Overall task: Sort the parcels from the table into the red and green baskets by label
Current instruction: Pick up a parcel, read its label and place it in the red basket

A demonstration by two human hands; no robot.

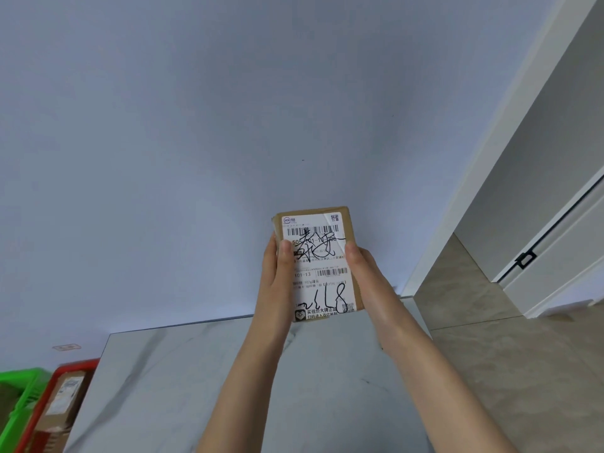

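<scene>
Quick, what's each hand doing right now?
Left hand: holding the parcel by its left edge.
Right hand: holding the same parcel by its right edge.

Home interior, plain pale-blue wall (196, 125), marble-look table (183, 371), beige tiled floor (523, 371), white door frame (483, 158), sliding door with black latch (525, 258)

You face a grey marbled table (196, 371) set against the wall (196, 125); the red basket (76, 364) and green basket (23, 377) sit just beside its left edge.
</scene>
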